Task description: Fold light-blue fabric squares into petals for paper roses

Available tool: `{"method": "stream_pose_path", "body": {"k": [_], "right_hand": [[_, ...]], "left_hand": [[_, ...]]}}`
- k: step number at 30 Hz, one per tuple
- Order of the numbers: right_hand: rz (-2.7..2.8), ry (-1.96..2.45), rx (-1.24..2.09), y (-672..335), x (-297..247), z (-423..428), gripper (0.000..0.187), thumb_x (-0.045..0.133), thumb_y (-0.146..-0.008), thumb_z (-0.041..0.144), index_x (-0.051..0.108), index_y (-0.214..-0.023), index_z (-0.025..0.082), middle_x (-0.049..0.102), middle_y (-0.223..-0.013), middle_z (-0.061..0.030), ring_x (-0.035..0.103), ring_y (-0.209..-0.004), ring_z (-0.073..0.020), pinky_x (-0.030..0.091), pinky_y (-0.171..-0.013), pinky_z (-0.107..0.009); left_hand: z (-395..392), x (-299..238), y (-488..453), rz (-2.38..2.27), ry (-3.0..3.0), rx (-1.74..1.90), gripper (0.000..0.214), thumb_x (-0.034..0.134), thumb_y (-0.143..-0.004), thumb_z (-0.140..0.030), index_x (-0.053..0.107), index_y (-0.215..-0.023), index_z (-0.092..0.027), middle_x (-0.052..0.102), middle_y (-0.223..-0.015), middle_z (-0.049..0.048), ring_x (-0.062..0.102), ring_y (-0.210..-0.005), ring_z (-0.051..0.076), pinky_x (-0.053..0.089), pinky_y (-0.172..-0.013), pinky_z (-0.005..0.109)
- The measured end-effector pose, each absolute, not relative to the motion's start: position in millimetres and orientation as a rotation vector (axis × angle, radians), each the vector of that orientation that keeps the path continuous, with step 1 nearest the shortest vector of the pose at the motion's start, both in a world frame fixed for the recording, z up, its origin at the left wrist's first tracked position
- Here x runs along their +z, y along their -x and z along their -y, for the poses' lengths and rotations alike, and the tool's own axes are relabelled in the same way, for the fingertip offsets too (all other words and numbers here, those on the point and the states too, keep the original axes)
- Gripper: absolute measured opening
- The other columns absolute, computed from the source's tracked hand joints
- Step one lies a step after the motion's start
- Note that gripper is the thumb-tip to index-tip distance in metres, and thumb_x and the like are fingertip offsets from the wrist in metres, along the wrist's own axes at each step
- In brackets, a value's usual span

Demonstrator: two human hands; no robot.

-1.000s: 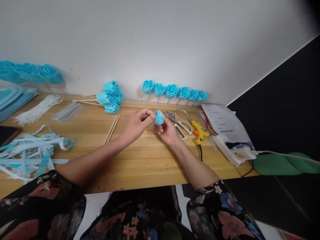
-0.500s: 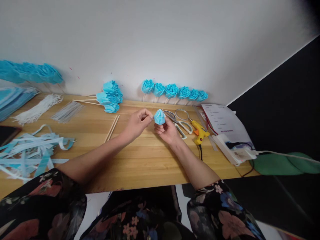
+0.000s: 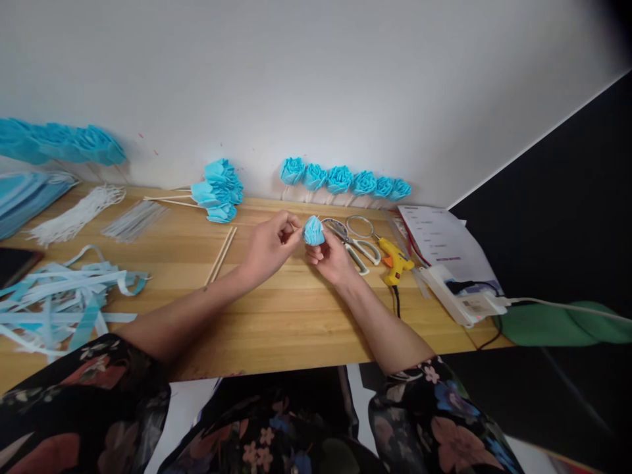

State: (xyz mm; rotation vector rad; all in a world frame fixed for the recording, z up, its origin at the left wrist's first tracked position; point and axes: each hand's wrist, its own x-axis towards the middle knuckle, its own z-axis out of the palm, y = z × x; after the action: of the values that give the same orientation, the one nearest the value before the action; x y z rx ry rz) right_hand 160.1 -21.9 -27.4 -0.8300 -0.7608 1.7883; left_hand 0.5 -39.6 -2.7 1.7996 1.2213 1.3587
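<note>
The blue paper bud [image 3: 313,231] is sitting just above the middle of the wooden table [image 3: 276,316], lifted slightly off the surface between both hands. Bare wood is lying open at 6 o'clock from it, running to the near edge. At 3 o'clock the room is getting tight: the scissors [image 3: 353,242] are lying just beside the right hand [image 3: 332,258], with the yellow glue gun [image 3: 394,260] beyond them. Two thin sticks [image 3: 221,253] are lying at 9 o'clock, near the left hand [image 3: 269,247]. At 12 o'clock a row of blue flowers [image 3: 343,179] is leaning where the table meets the wall.

The bud's underside is hiding in the right palm, so its base cannot be made out. A stack of blue sheets [image 3: 24,197] is being cut off by the frame at 9 o'clock. The loose strips [image 3: 59,296] at 8 o'clock are tangling too much to count.

The left hand is reaching in from 8 o'clock, thumb and forefinger pinching together on the bud's left edge and the other fingers curling in. The right hand is coming from 5 o'clock, palm turned up, its fingers closing around the bud from below and clamping it.
</note>
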Motion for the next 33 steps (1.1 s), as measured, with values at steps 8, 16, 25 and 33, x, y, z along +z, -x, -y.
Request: {"method": "stream_pose_path", "body": {"k": [8, 16, 25, 33], "right_hand": [[0.774, 0.802, 1.783, -160.6, -29.8, 20.8, 0.039, 0.066, -0.090, 0.047, 0.052, -0.067, 0.020, 0.040, -0.046, 0.0081, 0.030, -0.040, -0.0058, 0.031, -0.040, -0.017], [0.772, 0.790, 1.774, -160.8, -31.7, 19.2, 0.035, 0.066, -0.090, 0.045, 0.053, -0.070, 0.020, 0.042, -0.047, 0.0082, 0.031, -0.039, -0.0058, 0.030, -0.040, -0.018], [0.761, 0.773, 1.777, -161.2, -35.5, 18.5, 0.035, 0.070, -0.087, 0.045, 0.053, -0.070, 0.020, 0.043, -0.046, 0.0083, 0.032, -0.039, -0.0053, 0.031, -0.039, -0.017], [0.816, 0.655, 1.770, -163.2, -38.5, 19.2, 0.033, 0.072, -0.085, 0.040, 0.053, -0.067, 0.019, 0.044, -0.047, 0.0078, 0.032, -0.040, -0.0053, 0.034, -0.040, -0.016]], "left_hand": [[41.0, -6.3, -1.1, -1.132, -1.878, 1.381, 0.007, 0.059, -0.083, -0.020, 0.066, -0.083, -0.019, 0.061, -0.065, -0.0015, 0.052, -0.059, 0.012, 0.037, -0.058, 0.024], [43.1, -0.6, -3.0, -0.938, -1.635, 1.284, 0.019, 0.064, -0.086, -0.037, 0.064, -0.085, -0.018, 0.071, -0.077, 0.0026, 0.065, -0.071, 0.015, 0.048, -0.066, 0.026], [39.5, -0.3, -5.0, -0.896, -1.464, 1.286, 0.018, 0.067, -0.081, -0.034, 0.060, -0.077, -0.018, 0.062, -0.068, -0.0011, 0.056, -0.062, 0.011, 0.043, -0.061, 0.025], [35.1, -6.5, -5.5, -0.875, -1.165, 1.219, 0.016, 0.065, -0.073, -0.029, 0.055, -0.068, -0.018, 0.046, -0.053, -0.0053, 0.037, -0.050, 0.008, 0.028, -0.051, 0.024]]}}
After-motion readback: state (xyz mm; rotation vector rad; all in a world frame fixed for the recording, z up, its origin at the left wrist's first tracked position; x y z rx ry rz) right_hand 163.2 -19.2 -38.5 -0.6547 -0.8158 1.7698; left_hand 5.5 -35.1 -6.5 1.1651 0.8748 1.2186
